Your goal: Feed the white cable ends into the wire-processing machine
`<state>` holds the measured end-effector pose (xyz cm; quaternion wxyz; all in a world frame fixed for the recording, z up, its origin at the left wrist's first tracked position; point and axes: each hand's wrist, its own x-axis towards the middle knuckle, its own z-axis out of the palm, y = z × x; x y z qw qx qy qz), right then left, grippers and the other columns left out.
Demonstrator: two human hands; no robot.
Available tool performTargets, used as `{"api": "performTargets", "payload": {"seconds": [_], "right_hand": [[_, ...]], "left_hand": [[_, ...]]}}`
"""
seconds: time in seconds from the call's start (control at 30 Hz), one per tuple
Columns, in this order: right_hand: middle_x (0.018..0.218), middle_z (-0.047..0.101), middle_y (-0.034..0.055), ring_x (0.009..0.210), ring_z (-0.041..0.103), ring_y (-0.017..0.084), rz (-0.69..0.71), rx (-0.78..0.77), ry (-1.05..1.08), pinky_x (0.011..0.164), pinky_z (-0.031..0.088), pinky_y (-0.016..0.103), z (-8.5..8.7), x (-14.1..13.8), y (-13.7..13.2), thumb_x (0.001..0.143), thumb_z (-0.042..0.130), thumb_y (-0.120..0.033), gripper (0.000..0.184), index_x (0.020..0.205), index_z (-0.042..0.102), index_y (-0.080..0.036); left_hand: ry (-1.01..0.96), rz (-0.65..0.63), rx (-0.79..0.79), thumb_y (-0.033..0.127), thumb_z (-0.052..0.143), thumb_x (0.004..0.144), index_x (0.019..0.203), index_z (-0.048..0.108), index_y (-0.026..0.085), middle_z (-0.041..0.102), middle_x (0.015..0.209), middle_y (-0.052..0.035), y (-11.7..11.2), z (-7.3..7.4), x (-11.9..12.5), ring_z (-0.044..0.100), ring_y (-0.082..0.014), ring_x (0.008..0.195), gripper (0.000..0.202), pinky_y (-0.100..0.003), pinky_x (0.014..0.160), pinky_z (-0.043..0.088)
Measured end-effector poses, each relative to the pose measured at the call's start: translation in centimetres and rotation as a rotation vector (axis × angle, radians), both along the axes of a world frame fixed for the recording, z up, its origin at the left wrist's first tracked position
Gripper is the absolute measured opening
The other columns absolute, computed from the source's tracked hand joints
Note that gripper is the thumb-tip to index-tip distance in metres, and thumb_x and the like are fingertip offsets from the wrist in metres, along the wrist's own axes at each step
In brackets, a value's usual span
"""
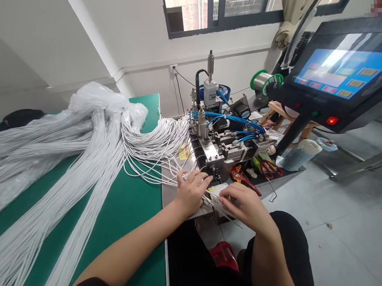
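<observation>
A bundle of thin white cables (170, 172) runs from the table to the front of a small bench machine (214, 145). Over these cables, just before the machine, my left hand (192, 193) is curled with its back up; its fingertips are partly hidden. To its right, my right hand (246, 204) pinches the cables near their free ends, thumb against fingers. The loose cable ends hang below and between both hands. A small white and yellow piece (218, 190) lies just behind the right fingertips, touching the machine's base.
Long white cable bundles (91, 171) and clear plastic wrap (98, 99) cover much of the green table (128, 234). Orange-handled pliers (244, 178) and red scissors (271, 168) lie right of the machine. A control screen (346, 73) and a wire spool (265, 82) stand beyond.
</observation>
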<state>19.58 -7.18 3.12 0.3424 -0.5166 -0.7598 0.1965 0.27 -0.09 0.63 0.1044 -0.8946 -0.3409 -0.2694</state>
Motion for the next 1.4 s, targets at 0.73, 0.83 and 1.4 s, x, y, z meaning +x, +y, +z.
{"api": "performTargets", "payload": {"seconds": [0.73, 0.83, 1.4], "right_hand": [[0.081, 0.073, 0.0067, 0.080, 0.065, 0.022, -0.251, -0.223, 0.719, 0.077, 0.049, 0.033, -3.3, 0.3, 3.9, 0.086, 0.062, -0.044, 0.030, 0.096, 0.073, -0.018], [0.082, 0.072, 0.0062, 0.080, 0.064, 0.020, -0.164, -0.296, 0.757, 0.076, 0.049, 0.031, -3.3, 0.9, 3.8, 0.087, 0.061, -0.043, 0.030, 0.097, 0.073, -0.018], [0.071, 0.062, 0.0031, 0.067, 0.054, 0.018, -0.263, -0.122, 0.376, 0.062, 0.042, 0.027, -4.6, 1.6, 5.9, 0.085, 0.056, -0.042, 0.027, 0.075, 0.061, -0.018]], "left_hand": [[-0.052, 0.013, 0.032, 0.021, 0.046, 0.096, 0.074, 0.057, 0.019, 0.063, 0.072, 0.0007, 0.4, 0.1, 0.5, 0.055, -0.0160, 0.079, 0.025, -0.036, 0.081, 0.024], [-0.030, -0.004, -0.008, 0.017, 0.046, 0.093, 0.079, 0.057, 0.021, 0.064, 0.077, 0.0001, 0.6, -0.3, 0.5, 0.054, -0.0176, 0.083, 0.019, -0.037, 0.082, 0.024], [0.129, -0.035, -0.125, 0.006, 0.058, 0.071, 0.121, 0.058, 0.027, 0.063, 0.090, -0.0026, 1.0, -0.2, 0.5, 0.053, -0.0210, 0.091, 0.055, -0.039, 0.084, 0.027]]}}
